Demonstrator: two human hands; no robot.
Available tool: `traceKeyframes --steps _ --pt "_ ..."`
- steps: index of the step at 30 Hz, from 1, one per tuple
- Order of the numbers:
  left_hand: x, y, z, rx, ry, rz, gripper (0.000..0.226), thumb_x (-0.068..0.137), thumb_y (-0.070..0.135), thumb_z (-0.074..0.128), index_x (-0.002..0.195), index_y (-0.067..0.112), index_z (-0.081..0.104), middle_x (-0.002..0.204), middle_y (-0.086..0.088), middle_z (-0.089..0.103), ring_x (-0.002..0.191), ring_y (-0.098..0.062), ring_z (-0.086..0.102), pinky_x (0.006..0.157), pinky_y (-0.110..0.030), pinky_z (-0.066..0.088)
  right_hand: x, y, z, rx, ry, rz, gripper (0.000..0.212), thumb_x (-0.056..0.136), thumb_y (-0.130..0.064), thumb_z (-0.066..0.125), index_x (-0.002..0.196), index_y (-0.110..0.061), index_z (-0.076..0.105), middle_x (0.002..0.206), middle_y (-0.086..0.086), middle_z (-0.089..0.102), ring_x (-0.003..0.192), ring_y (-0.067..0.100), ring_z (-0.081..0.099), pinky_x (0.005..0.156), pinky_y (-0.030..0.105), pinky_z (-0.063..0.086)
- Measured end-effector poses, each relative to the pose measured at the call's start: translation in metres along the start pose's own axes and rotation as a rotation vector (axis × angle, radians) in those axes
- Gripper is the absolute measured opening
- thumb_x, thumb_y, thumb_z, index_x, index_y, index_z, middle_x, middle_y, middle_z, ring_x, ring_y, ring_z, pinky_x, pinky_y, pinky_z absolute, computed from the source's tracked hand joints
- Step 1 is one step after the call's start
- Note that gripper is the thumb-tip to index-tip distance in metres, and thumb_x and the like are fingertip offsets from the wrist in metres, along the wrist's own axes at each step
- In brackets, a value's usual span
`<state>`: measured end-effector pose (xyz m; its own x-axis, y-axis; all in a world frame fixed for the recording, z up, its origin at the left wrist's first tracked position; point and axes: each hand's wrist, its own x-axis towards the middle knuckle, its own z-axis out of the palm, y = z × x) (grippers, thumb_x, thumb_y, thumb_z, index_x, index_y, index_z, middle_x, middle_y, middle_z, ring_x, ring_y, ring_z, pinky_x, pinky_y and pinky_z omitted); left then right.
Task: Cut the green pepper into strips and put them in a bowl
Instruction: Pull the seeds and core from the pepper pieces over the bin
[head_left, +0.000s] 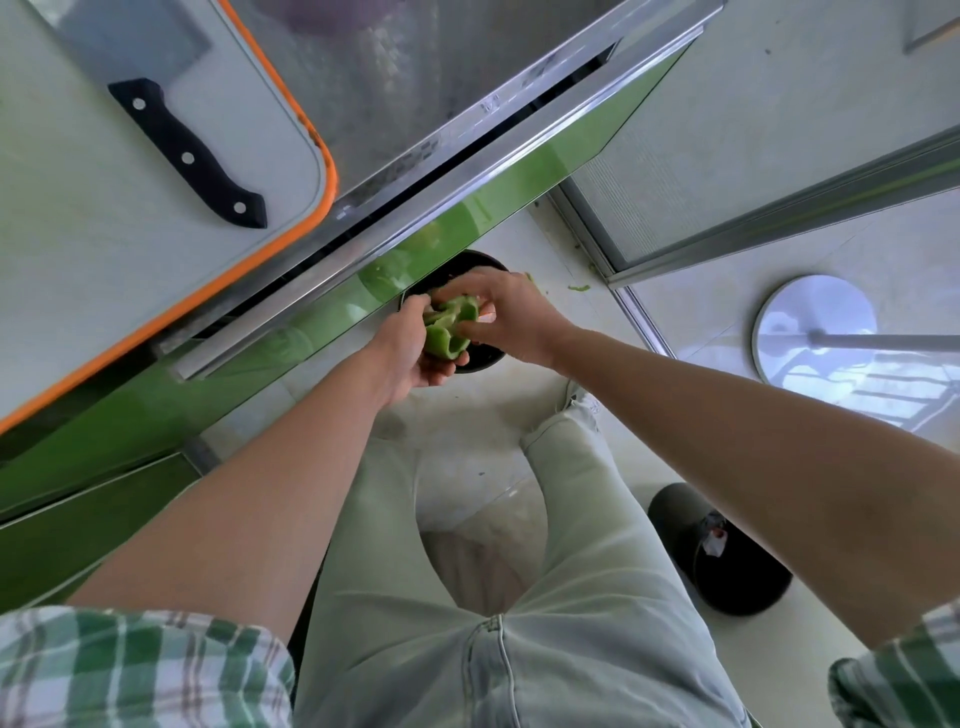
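Observation:
A cut-open green pepper (445, 332) with its pale hollow inside showing is held below the counter edge, over a black round bin (480, 358) on the floor. My left hand (410, 353) cups the pepper from the left and underneath. My right hand (501, 312) grips it from the right, with fingers curled over its top and into the opening. A cleaver (171, 124) with a black riveted handle lies on the white cutting board (93, 208) with an orange rim, up on the counter at the left. No bowl is in view.
The steel counter edge (467, 150) and green cabinet front (322, 312) run diagonally above the hands. Green scraps (576, 287) lie on the floor by a sliding door track. A round stool base (810, 327) stands at right, a dark object (722, 551) by my right leg.

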<state>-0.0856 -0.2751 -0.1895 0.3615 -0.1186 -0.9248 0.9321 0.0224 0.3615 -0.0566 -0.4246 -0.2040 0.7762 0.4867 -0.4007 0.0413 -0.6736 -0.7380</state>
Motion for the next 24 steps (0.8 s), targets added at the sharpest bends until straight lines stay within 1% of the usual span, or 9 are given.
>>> traceKeyframes --steps 5,9,12,14,16,18,20,22,24 --pt "-0.001 0.000 -0.005 0.005 -0.073 0.104 0.057 0.098 0.052 0.031 0.086 0.010 0.067 0.070 -0.011 0.062 0.054 -0.016 0.051 0.051 -0.027 0.037 0.000 0.005 -0.003 -0.075 0.154 0.076 0.018 0.083 -0.020 0.073 0.100 -0.015 0.072 0.087 -0.005 0.064 0.081 0.011 0.056 0.079 0.028 0.048" --pt "0.004 -0.008 -0.003 0.012 -0.036 0.234 0.019 0.100 0.025 0.048 0.101 0.010 0.059 0.084 -0.010 0.063 0.067 -0.020 0.057 0.058 -0.027 0.049 -0.001 0.006 0.002 -0.083 0.175 0.121 0.013 0.086 -0.018 0.069 0.097 -0.013 0.074 0.087 0.002 0.071 0.079 0.013 0.062 0.079 0.027 0.052" --pt "0.007 -0.011 0.000 -0.041 0.024 0.293 0.014 0.099 0.011 0.049 0.095 0.005 0.061 0.087 -0.015 0.064 0.070 -0.022 0.060 0.065 -0.029 0.056 -0.001 0.002 0.005 -0.066 0.155 0.152 0.012 0.087 -0.017 0.066 0.091 -0.011 0.075 0.082 0.003 0.072 0.070 0.012 0.063 0.074 0.029 0.053" --pt "0.009 -0.011 0.001 -0.055 0.061 0.303 0.015 0.098 0.006 0.048 0.091 0.002 0.061 0.087 -0.018 0.064 0.067 -0.023 0.059 0.065 -0.029 0.057 -0.001 0.000 0.004 0.095 0.134 0.271 0.011 0.087 -0.015 0.064 0.085 -0.010 0.073 0.077 0.004 0.072 0.061 0.014 0.068 0.069 0.031 0.057" --pt "0.011 -0.009 0.000 -0.051 0.073 0.300 0.015 0.097 0.004 0.047 0.092 0.000 0.061 0.088 -0.019 0.064 0.066 -0.024 0.059 0.065 -0.030 0.058 0.000 -0.002 0.000 0.409 0.110 0.471 0.009 0.087 -0.013 0.066 0.084 -0.006 0.071 0.079 0.011 0.072 0.064 0.021 0.071 0.072 0.033 0.059" --pt "0.013 -0.007 -0.001 0.008 0.076 0.293 0.018 0.097 0.004 0.047 0.101 -0.005 0.061 0.093 -0.019 0.065 0.069 -0.025 0.059 0.070 -0.034 0.058 0.001 -0.006 -0.003 0.696 0.110 0.655 0.007 0.087 -0.010 0.068 0.081 -0.006 0.068 0.084 0.015 0.070 0.067 0.023 0.070 0.070 0.034 0.060" --pt "0.015 -0.005 -0.003 0.087 0.098 0.287 0.023 0.097 0.006 0.047 0.110 -0.009 0.059 0.098 -0.021 0.064 0.069 -0.025 0.060 0.071 -0.036 0.058 0.005 -0.008 -0.003 0.919 0.196 0.752 0.009 0.086 -0.006 0.067 0.077 -0.006 0.066 0.079 0.012 0.068 0.059 0.017 0.067 0.062 0.029 0.060" --pt "0.016 -0.005 -0.004 0.138 0.123 0.287 0.025 0.097 0.006 0.047 0.113 -0.011 0.057 0.100 -0.022 0.063 0.065 -0.023 0.060 0.063 -0.032 0.058 0.008 -0.005 -0.001 0.923 0.276 0.759 0.012 0.088 -0.008 0.066 0.076 -0.006 0.067 0.075 0.008 0.067 0.059 0.015 0.064 0.061 0.026 0.059" --pt "0.016 -0.005 -0.004 0.157 0.157 0.285 0.024 0.096 0.005 0.049 0.112 -0.012 0.057 0.100 -0.023 0.062 0.059 -0.021 0.061 0.057 -0.028 0.058 0.009 0.001 -0.001 0.696 0.241 0.667 0.015 0.090 -0.017 0.065 0.082 -0.005 0.070 0.079 0.009 0.069 0.068 0.017 0.065 0.065 0.026 0.058"
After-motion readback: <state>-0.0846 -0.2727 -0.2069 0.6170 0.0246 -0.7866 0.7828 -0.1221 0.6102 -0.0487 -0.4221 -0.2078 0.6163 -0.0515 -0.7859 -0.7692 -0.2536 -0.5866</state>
